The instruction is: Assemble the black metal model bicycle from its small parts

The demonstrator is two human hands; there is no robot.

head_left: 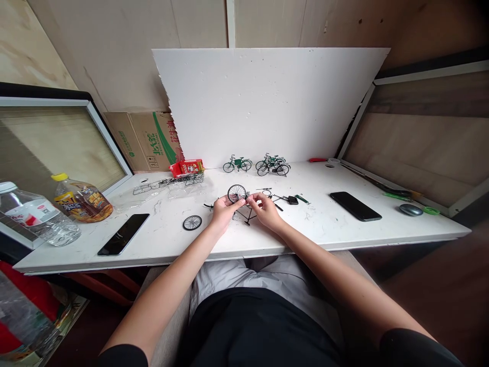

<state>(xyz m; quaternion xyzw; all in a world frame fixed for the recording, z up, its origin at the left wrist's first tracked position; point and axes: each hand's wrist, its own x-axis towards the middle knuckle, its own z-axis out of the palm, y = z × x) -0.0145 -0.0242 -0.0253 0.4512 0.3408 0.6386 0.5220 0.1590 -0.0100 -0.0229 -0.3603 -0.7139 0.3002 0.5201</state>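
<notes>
Pinched in the left hand (pixel 222 210), a spoked wheel (pixel 237 193) is held upright over the table (pixel 344 229) near its front edge. A black frame (pixel 247 216) touching it is nipped by the right hand (pixel 266 210). A phone (pixel 355 206) is laid well right.

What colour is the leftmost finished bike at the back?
The bike is green with dark wheels; the head view shows it.

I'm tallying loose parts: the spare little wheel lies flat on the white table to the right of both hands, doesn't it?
Not quite. The head view shows the spare wheel lying flat on the white table to the left of both hands, nearest the left hand; both it and the right hand grip the half-built model bicycle.
</notes>
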